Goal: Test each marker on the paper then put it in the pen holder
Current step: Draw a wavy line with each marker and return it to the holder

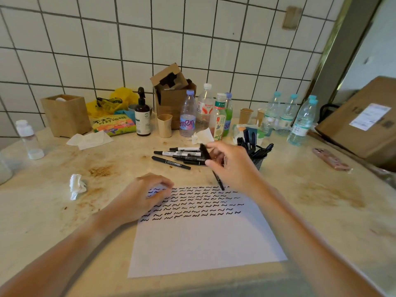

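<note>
One marker (214, 168) sits in our right hand (231, 166), pinched between thumb and fingers near its upper end; its body slants down past the palm, tip just above the top row of squiggles on the paper (203, 236). Our left hand (147, 196) rests on the paper's upper left corner, fingers loosely curled and holding nothing. Several more markers (177, 156) lie on the table (321, 211) beyond the sheet. The pen holder (258, 160), already holding markers, stands just behind the right hand.
</note>
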